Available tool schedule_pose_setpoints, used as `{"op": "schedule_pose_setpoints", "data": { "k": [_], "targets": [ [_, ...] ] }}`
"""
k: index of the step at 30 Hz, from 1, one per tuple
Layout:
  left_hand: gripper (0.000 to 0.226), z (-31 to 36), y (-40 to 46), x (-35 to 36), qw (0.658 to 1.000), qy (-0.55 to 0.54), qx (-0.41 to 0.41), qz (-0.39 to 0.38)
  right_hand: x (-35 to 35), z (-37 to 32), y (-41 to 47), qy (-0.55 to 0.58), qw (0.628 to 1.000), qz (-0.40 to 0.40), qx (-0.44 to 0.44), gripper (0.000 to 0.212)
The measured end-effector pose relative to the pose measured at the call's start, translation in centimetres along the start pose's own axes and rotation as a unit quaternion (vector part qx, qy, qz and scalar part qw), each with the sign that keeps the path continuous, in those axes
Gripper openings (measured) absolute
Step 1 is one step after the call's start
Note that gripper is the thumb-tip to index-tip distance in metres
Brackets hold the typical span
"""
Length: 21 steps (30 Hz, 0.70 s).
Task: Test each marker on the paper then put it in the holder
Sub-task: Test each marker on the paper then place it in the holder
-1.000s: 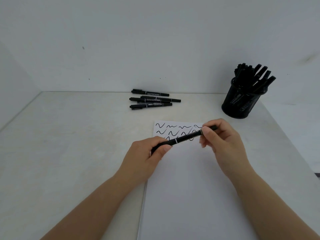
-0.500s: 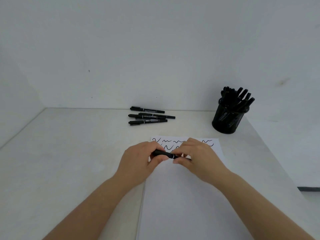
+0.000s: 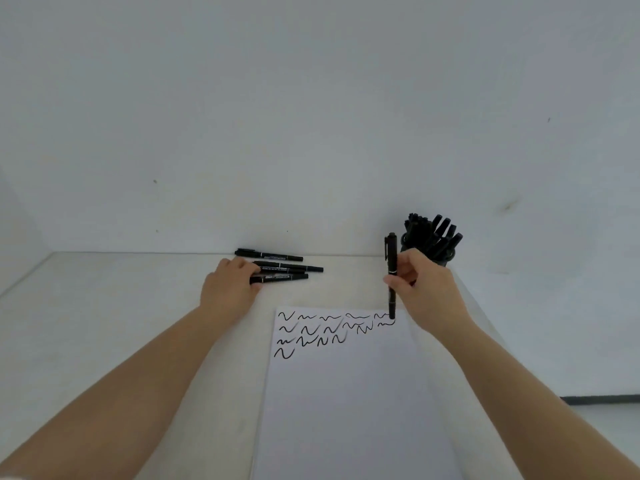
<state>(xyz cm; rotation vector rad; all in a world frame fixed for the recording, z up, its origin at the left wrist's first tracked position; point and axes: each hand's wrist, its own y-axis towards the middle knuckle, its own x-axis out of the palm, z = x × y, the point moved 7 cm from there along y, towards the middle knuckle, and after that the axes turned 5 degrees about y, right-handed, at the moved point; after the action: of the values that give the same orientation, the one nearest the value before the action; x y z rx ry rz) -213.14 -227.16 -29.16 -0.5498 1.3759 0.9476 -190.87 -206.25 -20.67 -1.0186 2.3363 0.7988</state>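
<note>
My right hand grips a black capped marker and holds it upright. Its lower end sits over the top right corner of the white paper, which carries rows of black squiggles. Just behind my right hand stands the black mesh holder, partly hidden and filled with several markers. My left hand lies on the left ends of several loose markers at the back of the table. Its thumb and fingers pinch the nearest loose marker.
The white table meets a white wall at the back and another on the left. Its right edge runs close beside the holder. A dark strip shows on the floor at lower right.
My hands have parted. The right hand carried the marker right, toward the holder, and turned it upright. The left hand let go of it and reached back to the loose markers.
</note>
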Motion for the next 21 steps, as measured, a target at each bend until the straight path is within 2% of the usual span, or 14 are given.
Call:
{"op": "schedule_pose_setpoints", "data": {
  "k": [7, 10, 14, 21],
  "targets": [
    [0.023, 0.8, 0.4, 0.2, 1.000, 0.009, -0.009, 0.008, -5.7, 0.6, 2.9, 0.053, 0.990, 0.133, 0.002, 0.026],
    [0.022, 1.5, 0.1, 0.1, 1.000, -0.010, -0.006, 0.012, -6.7, 0.6, 3.5, 0.051, 0.984, 0.173, -0.009, 0.045],
    [0.017, 3.3, -1.0, -0.6, 0.996, -0.084, 0.004, 0.034, -6.9, 0.6, 3.9, 0.026, 0.981, 0.189, -0.034, 0.068],
    [0.013, 6.1, -3.8, -0.9, 0.987, -0.155, 0.035, 0.035, -7.0, 1.0, 4.6, 0.034, 0.974, 0.221, -0.033, 0.059]
  ]
}}
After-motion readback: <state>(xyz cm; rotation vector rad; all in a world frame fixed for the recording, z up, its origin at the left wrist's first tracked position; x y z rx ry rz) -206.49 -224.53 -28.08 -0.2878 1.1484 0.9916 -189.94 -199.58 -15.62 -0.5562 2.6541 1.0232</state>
